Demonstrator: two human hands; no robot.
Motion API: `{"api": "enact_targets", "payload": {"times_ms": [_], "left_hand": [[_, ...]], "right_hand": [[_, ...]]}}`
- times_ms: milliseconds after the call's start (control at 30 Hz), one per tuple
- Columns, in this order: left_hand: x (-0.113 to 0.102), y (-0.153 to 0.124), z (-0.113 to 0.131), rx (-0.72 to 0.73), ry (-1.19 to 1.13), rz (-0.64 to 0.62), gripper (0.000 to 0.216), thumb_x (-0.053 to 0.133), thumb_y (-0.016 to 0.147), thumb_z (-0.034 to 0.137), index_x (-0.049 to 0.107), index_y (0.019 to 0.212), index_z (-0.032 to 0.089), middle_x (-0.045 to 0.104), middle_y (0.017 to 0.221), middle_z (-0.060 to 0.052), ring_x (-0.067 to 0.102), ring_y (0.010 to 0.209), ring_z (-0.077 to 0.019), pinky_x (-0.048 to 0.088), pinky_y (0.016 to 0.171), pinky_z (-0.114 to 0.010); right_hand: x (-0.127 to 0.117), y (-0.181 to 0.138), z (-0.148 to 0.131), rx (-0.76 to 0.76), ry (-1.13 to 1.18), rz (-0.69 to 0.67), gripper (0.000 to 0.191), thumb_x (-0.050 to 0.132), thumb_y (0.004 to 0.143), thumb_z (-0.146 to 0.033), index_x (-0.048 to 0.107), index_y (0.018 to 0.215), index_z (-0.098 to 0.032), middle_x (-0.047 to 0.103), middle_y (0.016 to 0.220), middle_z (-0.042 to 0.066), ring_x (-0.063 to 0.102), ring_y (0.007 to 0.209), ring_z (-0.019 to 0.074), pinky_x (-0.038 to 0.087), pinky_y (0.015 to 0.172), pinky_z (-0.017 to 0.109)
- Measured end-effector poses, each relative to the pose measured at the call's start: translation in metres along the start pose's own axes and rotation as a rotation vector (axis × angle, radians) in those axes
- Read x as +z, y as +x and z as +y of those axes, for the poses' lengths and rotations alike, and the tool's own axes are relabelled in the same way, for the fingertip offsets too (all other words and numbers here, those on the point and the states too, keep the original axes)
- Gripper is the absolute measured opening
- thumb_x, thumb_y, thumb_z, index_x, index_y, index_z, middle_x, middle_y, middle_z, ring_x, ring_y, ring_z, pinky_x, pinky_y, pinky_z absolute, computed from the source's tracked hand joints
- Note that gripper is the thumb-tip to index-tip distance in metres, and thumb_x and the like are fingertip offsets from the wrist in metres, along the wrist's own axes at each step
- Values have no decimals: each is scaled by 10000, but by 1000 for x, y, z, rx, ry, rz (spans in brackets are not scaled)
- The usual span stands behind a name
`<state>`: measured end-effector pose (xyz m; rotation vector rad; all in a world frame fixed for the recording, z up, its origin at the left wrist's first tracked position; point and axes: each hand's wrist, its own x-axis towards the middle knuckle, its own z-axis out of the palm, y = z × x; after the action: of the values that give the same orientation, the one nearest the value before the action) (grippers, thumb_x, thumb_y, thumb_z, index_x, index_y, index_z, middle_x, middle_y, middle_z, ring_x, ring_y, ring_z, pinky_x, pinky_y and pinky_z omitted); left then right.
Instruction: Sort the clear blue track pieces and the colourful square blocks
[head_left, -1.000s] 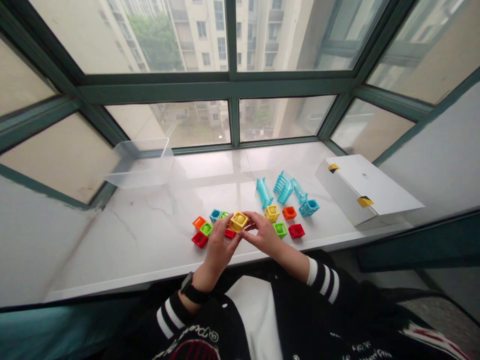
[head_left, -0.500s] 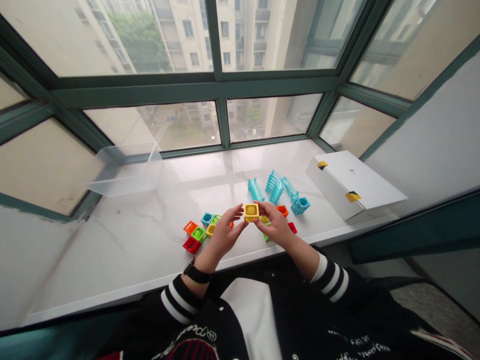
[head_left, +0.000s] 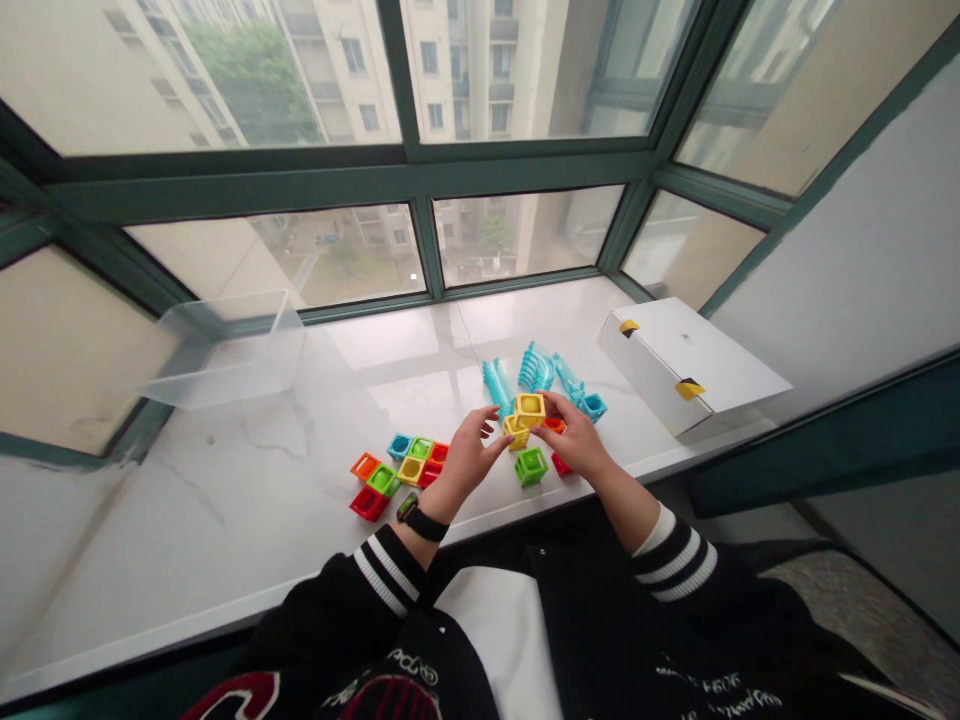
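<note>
My right hand grips a yellow cube-frame block and holds it just above a second yellow block on the white sill. My left hand hovers at that block's left side with its fingers curled and apart, holding nothing that I can see. A green cube block sits in front of my hands. A red block and an orange block lie partly hidden under my right hand. To the left lies a cluster of several coloured blocks.
Several turquoise ribbed track pieces lie behind my hands. A white cardboard box stands at the right. A clear plastic tub rests at the back left by the window. The sill's front edge runs just before my sleeves.
Both hands moved right, away from the left cluster of blocks. The yellow block went with them, now in my right hand alone over another yellow block. My left hand's fingers have come off it.
</note>
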<state>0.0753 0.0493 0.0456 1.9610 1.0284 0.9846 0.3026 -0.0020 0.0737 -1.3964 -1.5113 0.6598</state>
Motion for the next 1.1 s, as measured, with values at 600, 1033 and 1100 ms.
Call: {"api": "enact_targets", "payload": {"times_ms": [600,1033,1100], "left_hand": [[40,6,-22,-204,110,-143,526,784,877,306,585,1359,231,696,1344,-100,707,994,-229,589,892,-395],[36,6,-13,-214,153,-196,383,689,937,281,612,1312,264,745,1266,-53,736,891,-203,550,862,-347],[36,5,-13,-217,159,-196,377,684,940,275,612,1310,263,749,1260,-49,735,884,-200,546,853,-340]], "right_hand": [[-1,12,30,43,-195,-85,471,772,822,-285,614,1265,-264,733,1247,71,696,1146,270,536,1038,470],[6,26,37,-15,-293,-171,477,790,821,-201,624,1266,-246,718,1249,84,670,1191,283,504,1059,480],[7,28,39,-22,-305,-182,477,790,824,-192,624,1268,-246,719,1256,85,670,1198,281,501,1065,481]]}}
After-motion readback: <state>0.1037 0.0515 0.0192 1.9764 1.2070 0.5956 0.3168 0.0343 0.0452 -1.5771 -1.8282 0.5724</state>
